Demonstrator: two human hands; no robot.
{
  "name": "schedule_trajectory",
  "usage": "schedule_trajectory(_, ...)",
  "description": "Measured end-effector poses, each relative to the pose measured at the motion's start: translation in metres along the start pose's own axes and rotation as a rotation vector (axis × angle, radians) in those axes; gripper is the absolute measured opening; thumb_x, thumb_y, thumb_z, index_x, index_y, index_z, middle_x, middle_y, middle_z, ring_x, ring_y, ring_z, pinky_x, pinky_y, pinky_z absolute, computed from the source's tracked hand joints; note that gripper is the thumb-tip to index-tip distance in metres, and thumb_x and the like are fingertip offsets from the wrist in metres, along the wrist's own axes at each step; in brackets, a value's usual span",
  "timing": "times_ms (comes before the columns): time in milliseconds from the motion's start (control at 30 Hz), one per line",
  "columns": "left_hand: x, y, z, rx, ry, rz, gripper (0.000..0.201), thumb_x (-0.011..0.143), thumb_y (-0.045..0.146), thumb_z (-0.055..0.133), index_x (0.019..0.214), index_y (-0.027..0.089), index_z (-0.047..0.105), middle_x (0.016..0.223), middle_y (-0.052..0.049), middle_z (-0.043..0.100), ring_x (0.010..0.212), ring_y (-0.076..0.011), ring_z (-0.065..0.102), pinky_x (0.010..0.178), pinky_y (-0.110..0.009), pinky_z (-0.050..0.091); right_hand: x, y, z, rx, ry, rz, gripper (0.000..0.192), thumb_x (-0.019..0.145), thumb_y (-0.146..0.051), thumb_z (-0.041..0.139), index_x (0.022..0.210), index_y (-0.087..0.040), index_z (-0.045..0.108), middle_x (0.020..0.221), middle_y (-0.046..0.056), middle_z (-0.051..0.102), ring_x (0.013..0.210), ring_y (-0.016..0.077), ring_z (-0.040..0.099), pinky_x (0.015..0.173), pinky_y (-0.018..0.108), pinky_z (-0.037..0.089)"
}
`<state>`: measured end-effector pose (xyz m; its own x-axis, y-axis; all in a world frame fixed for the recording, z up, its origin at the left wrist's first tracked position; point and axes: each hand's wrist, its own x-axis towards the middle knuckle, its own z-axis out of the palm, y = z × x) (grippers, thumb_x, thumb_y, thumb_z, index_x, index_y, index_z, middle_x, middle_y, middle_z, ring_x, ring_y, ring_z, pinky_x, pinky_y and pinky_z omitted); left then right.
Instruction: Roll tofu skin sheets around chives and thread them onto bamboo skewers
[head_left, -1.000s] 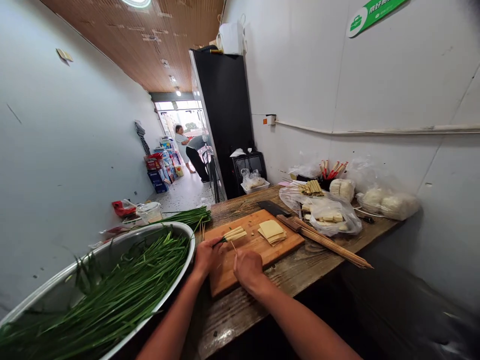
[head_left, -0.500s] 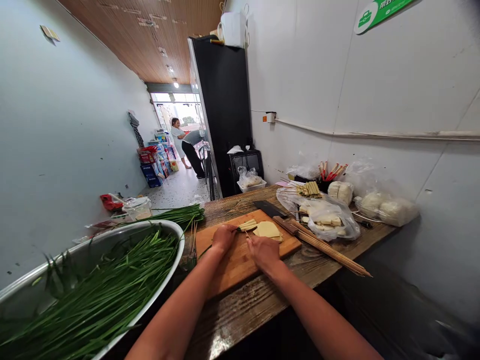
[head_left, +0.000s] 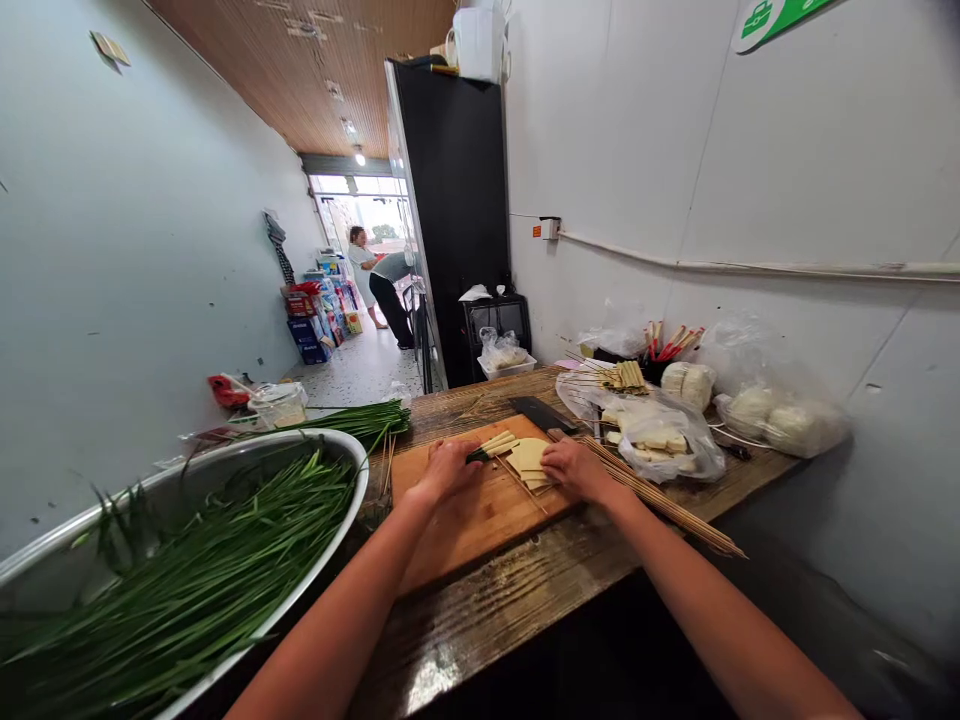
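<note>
While the left hand is resting on the wooden cutting board, its fingers are closing around a small roll of tofu skin wrapped about green chive stems, pinning it against the board near its far edge. Just to the right, the right hand is lying at the board's right edge with its fingers curled down against a stack of tofu skin sheets; whether they are pinching a sheet I cannot tell. A thin bamboo skewer is lying loose on the board between the two hands. A cleaver is sitting at the far corner of the board, and a bundle of skewers is stretching along the table to the right. A large metal basin holding chives is standing to the left, and plastic bags of food are lying against the wall.
</note>
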<state>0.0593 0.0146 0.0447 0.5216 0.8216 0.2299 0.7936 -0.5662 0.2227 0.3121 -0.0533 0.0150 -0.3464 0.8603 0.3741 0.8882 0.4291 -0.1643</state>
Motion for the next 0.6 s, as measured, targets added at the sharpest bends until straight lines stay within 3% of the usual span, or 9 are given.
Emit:
schedule_trajectory(100,-0.007,0.014,-0.002,-0.059,0.095,0.027,0.033,0.079,0.027,0.056,0.111,0.024,0.061,0.115,-0.004,0.062,0.106,-0.022,0.055,0.095,-0.033,0.037,0.005,0.007,-0.002,0.05,-0.048,0.008,0.019,0.082,-0.02,0.051,0.077,-0.019,0.069,0.081,0.004,0.067,0.08,0.0149,0.055,0.074,0.024,0.038)
schedule_trajectory(200,-0.01,0.027,0.0,-0.186,0.102,0.083,0.029,0.079,0.026,0.056,0.107,0.023,0.064,0.114,-0.004,0.063,0.105,-0.0208,0.056,0.093,-0.032,0.04,0.011,0.013,-0.005,0.095,-0.032,0.078,0.021,0.082,-0.02,0.048,0.077,-0.017,0.069,0.079,0.004,0.067,0.077,0.0144,0.057,0.071,0.022,0.038)
schedule_trajectory(367,-0.012,0.047,-0.007,-0.371,0.21,0.093,0.029,0.078,0.023,0.058,0.106,0.019,0.064,0.11,-0.007,0.064,0.096,-0.0185,0.06,0.087,-0.03,0.046,0.026,0.001,-0.031,0.118,0.213,0.27,0.027,0.087,-0.024,0.041,0.085,-0.016,0.067,0.084,0.006,0.068,0.076,0.0143,0.059,0.067,0.022,0.037)
schedule_trajectory(500,-0.026,0.057,-0.03,-0.596,0.27,0.026,0.057,0.074,0.023,0.063,0.128,0.019,0.045,0.108,-0.009,0.063,0.071,-0.0113,0.063,0.072,-0.025,0.05,0.036,-0.037,-0.061,0.233,0.152,0.101,0.025,0.086,-0.026,0.044,0.082,-0.016,0.067,0.069,0.002,0.066,0.062,0.0112,0.057,0.058,0.02,0.035)
schedule_trajectory(600,-0.045,0.052,-0.042,-0.747,0.122,0.024,0.073,0.07,0.021,0.065,0.136,0.022,0.033,0.102,-0.006,0.064,0.059,-0.0074,0.059,0.06,-0.021,0.049,0.039,-0.069,-0.067,0.336,-0.043,-0.039,0.022,0.084,-0.023,0.048,0.076,-0.015,0.066,0.057,-0.001,0.062,0.051,0.0081,0.053,0.053,0.018,0.032)
